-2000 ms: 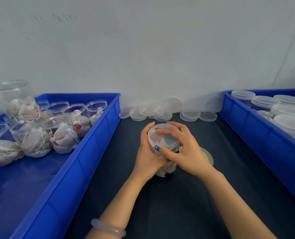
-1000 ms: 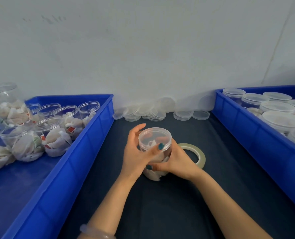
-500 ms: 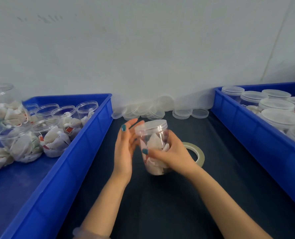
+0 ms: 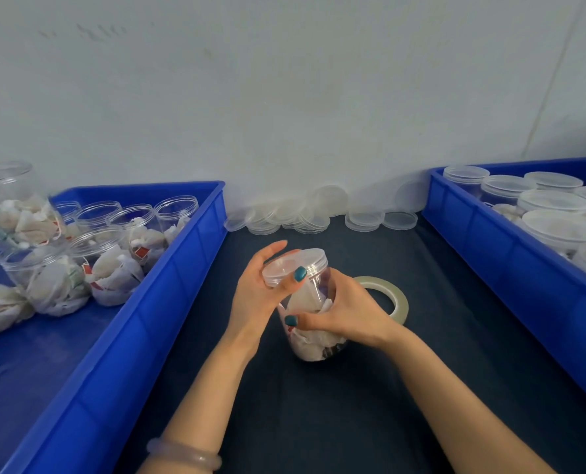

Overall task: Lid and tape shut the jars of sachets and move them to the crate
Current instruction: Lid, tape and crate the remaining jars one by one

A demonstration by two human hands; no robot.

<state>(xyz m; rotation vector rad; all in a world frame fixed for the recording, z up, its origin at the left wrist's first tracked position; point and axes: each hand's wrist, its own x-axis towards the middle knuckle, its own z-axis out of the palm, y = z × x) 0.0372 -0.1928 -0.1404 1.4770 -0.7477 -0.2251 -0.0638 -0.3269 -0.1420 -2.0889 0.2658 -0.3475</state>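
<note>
Clear glossy plastic jar (image 4: 323, 284) in your right hand (image 4: 350, 313), crumpled white paper sachets (image 4: 306, 300) inside, matt dark cloth (image 4: 319, 422) beneath.

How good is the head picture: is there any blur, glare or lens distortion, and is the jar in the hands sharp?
In the head view the light is soft and even, without hard shadows; the jar, held by the right hand with the left hand on its lid, is fairly sharp; the jars at the left edge look stretched and smeared.
</note>
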